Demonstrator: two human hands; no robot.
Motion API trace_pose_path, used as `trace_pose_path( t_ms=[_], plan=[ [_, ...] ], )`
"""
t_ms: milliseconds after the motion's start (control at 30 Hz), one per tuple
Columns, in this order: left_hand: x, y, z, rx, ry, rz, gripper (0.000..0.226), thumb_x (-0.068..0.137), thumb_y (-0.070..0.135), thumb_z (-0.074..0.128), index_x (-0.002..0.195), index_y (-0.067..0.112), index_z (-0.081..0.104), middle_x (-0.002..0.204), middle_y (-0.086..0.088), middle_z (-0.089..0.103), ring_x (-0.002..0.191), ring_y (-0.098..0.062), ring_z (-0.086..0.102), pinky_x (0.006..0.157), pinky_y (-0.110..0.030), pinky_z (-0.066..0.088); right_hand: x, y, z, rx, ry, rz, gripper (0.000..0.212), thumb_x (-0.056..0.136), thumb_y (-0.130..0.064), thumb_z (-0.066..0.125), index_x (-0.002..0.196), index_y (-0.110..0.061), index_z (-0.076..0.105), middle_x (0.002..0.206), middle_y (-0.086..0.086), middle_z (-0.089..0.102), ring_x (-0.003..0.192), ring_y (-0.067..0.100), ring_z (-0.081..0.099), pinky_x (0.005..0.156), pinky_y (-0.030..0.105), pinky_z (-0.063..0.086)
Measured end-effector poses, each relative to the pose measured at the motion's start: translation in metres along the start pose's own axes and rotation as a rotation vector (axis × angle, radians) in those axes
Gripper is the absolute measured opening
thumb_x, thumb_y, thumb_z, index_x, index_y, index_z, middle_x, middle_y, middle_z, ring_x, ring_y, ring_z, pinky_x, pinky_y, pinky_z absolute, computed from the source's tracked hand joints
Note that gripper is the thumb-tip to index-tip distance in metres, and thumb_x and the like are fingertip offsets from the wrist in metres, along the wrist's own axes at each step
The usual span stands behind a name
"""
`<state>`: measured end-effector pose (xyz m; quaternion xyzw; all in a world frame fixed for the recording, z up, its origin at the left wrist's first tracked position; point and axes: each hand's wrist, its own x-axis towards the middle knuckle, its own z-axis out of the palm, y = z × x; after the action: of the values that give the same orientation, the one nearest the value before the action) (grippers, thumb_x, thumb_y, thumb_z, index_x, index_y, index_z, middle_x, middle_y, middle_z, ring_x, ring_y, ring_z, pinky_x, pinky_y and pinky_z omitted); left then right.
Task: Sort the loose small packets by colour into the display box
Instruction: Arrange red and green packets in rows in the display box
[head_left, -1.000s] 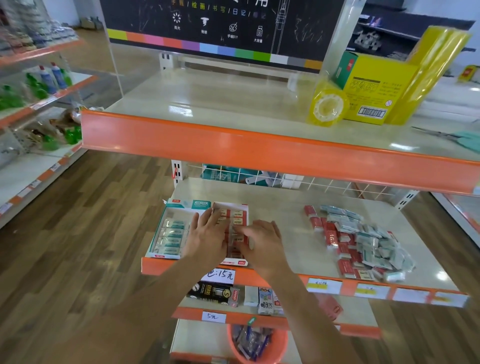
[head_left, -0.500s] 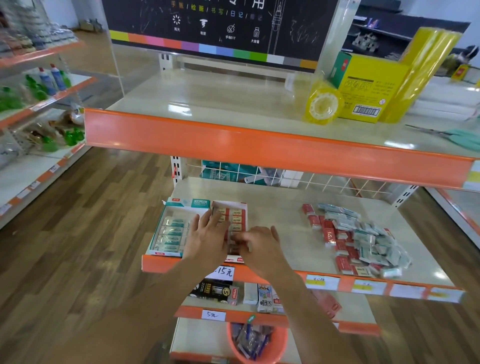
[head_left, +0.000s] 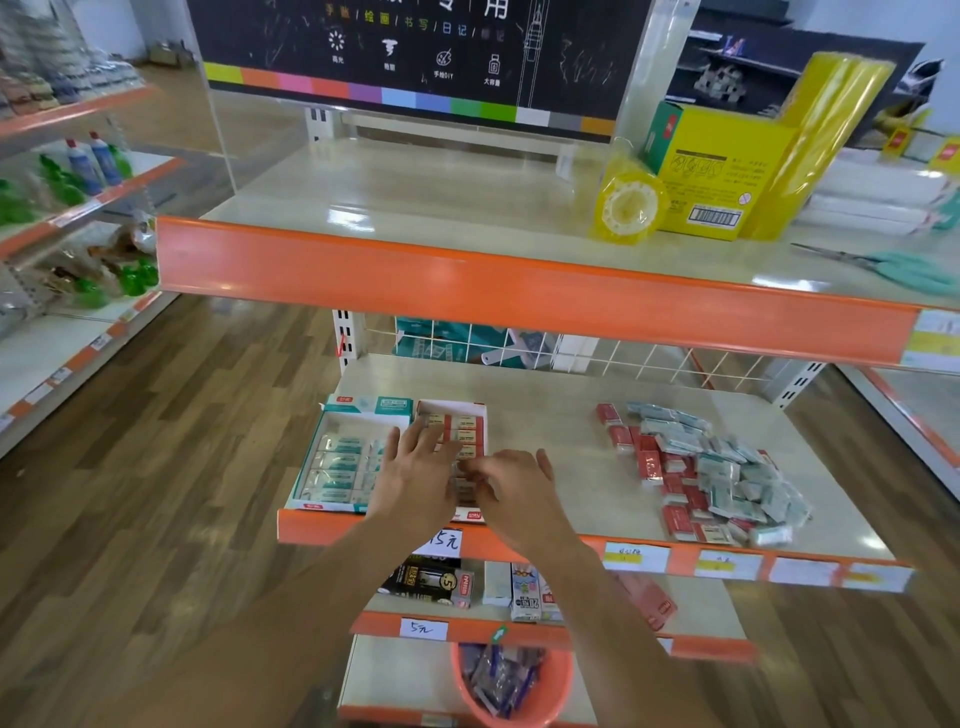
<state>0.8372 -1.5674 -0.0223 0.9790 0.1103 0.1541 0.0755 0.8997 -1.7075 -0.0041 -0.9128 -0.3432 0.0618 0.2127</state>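
Observation:
The display box sits at the front left of the middle shelf. Teal packets fill its left compartment and red packets its right one. My left hand lies with straight fingers across the divider and the red rows. Beside it, my right hand touches the near red packets with bent fingertips, thumb spread out. A loose pile of red and teal packets lies on the right of the same shelf, apart from both hands.
The upper shelf's orange edge overhangs the work area. It carries a yellow box, a yellow tape roll and scissors. Below are boxed goods and an orange bucket.
My right hand's fingers have bent down onto the near red packets and drawn slightly back. My left hand has stayed over the box.

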Motion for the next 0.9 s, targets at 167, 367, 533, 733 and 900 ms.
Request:
trace_pose_path(
  t_ms=[167, 367, 533, 733, 900],
  plan=[
    [0.003, 0.006, -0.002, -0.005, -0.003, 0.017, 0.047, 0.069, 0.017, 0.069, 0.116, 0.018, 0.064, 0.125, -0.011, 0.059, 0.128, -0.037, 0.044, 0.105, -0.060, 0.033, -0.002, 0.005, -0.009, 0.018, 0.112, 0.003, 0.041, 0.092, -0.013, 0.047, 0.122, -0.035, 0.064, 0.111, -0.008, 0.066, 0.117, 0.016, 0.052, 0.118, 0.051, 0.020],
    [0.013, 0.018, -0.001, -0.022, 0.029, 0.064, 0.046, 0.067, 0.017, 0.063, 0.113, 0.016, 0.066, 0.122, -0.010, 0.060, 0.122, -0.035, 0.047, 0.108, -0.053, 0.033, -0.006, 0.024, -0.009, 0.000, 0.212, 0.009, 0.035, 0.089, -0.019, 0.057, 0.122, -0.028, 0.066, 0.127, -0.008, 0.062, 0.124, 0.020, 0.051, 0.109, 0.042, 0.031],
    [0.019, 0.032, 0.002, -0.021, 0.026, 0.091, 0.046, 0.060, 0.013, 0.074, 0.106, 0.018, 0.071, 0.115, -0.010, 0.065, 0.116, -0.037, 0.053, 0.099, -0.055, 0.042, -0.010, 0.035, -0.015, -0.054, 0.157, 0.096, 0.042, 0.096, -0.029, 0.054, 0.138, -0.030, 0.053, 0.151, -0.002, 0.043, 0.140, 0.025, 0.034, 0.115, 0.045, 0.023],
    [0.023, 0.053, 0.003, -0.065, -0.026, 0.106, 0.047, 0.074, 0.011, 0.062, 0.120, 0.016, 0.064, 0.133, -0.012, 0.054, 0.131, -0.037, 0.040, 0.111, -0.057, 0.027, -0.015, 0.049, -0.019, -0.055, 0.114, 0.173, 0.049, 0.098, -0.036, 0.050, 0.146, -0.032, 0.042, 0.157, -0.002, 0.032, 0.146, 0.025, 0.024, 0.119, 0.045, 0.017],
    [0.027, 0.068, 0.011, -0.060, -0.061, 0.137, 0.048, 0.077, 0.018, 0.059, 0.125, 0.020, 0.060, 0.138, -0.010, 0.050, 0.135, -0.034, 0.035, 0.112, -0.054, 0.023, -0.021, 0.063, -0.023, -0.048, 0.110, 0.219, 0.050, 0.099, -0.036, 0.049, 0.148, -0.031, 0.039, 0.159, -0.001, 0.029, 0.146, 0.024, 0.021, 0.119, 0.043, 0.015]
  ],
)
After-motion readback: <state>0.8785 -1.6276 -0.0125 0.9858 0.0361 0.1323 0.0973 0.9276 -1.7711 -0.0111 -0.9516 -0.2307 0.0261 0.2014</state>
